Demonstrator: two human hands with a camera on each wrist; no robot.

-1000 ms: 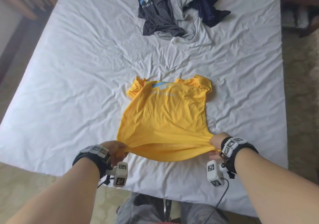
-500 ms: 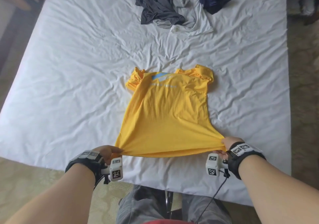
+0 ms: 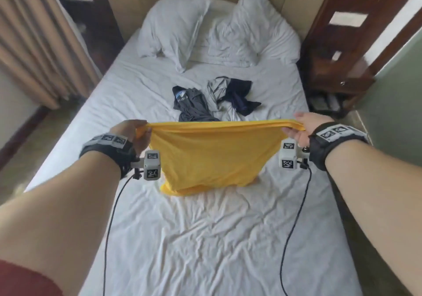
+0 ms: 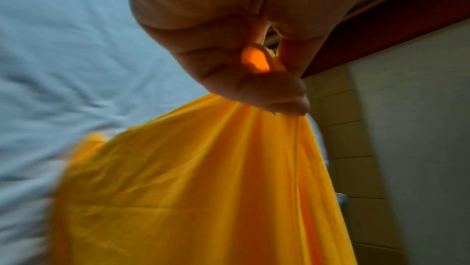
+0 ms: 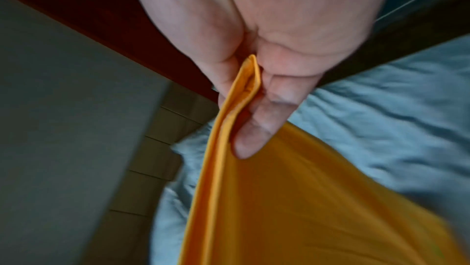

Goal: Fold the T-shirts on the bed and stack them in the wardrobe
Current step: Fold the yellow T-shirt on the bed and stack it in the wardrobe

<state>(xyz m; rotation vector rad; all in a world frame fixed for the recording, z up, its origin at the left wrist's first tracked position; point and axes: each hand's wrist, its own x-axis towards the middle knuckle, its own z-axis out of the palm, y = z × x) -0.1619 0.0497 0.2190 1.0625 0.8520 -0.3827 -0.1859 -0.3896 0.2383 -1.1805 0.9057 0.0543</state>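
Note:
A yellow T-shirt (image 3: 210, 156) hangs in the air over the white bed (image 3: 205, 238), its bottom hem stretched tight between my hands. My left hand (image 3: 133, 133) grips the left hem corner, bunched in its curled fingers. My right hand (image 3: 299, 128) pinches the right hem corner between thumb and fingers. The shirt's lower end (image 3: 182, 189) still rests crumpled on the sheet. In the left wrist view the yellow cloth (image 4: 203, 189) fans out below my left hand (image 4: 264, 80). In the right wrist view the doubled hem (image 5: 244, 96) runs through my right hand (image 5: 244, 112).
A heap of dark grey, light grey and navy T-shirts (image 3: 214, 100) lies mid-bed beyond the yellow one. Two white pillows (image 3: 217, 28) lean at the headboard. Curtains (image 3: 34, 44) hang left. A dark wooden nightstand (image 3: 338, 72) and panel stand right.
Both hands have lifted the yellow shirt's hem up and forward off the bed, so the shirt now hangs instead of lying flat. My head has tilted up, bringing the pillows and headboard into view.

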